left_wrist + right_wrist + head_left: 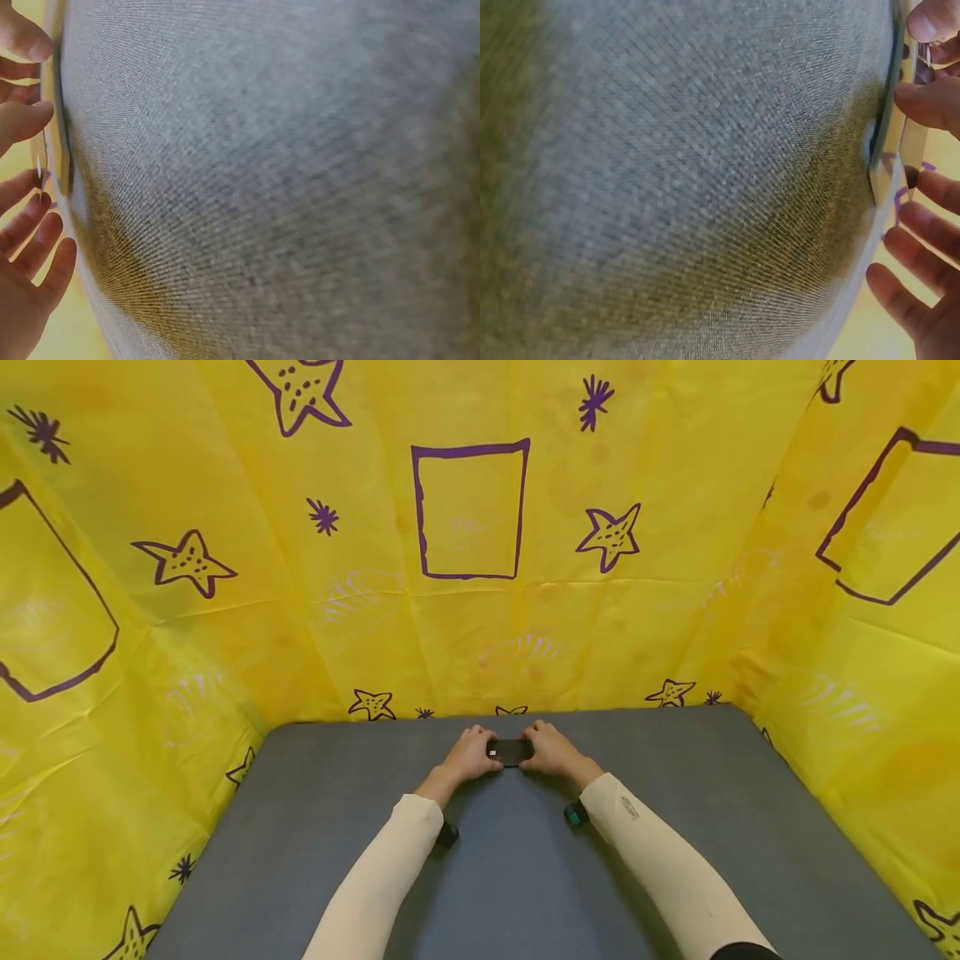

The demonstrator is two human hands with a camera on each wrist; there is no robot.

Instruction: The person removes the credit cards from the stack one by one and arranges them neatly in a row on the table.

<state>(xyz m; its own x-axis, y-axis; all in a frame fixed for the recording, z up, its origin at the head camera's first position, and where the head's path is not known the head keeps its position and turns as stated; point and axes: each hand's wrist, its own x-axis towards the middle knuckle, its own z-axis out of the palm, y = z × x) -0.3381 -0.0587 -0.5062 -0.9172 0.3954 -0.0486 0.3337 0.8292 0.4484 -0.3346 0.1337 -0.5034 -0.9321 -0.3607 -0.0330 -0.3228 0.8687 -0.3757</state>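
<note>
Pinching a black rectangular slab (512,753) by its two short ends, the left hand (471,754) and right hand (551,748) keep it near the far edge of the gray tabletop (495,877), well apart from both side edges. The tabletop stretches wide toward the person. Yellow curtains (468,547) printed with purple starfish (611,537) enclose three sides, the back one just beyond the fingers. A dark wrist device (576,814) sits by each pale sleeve (667,852).
</note>
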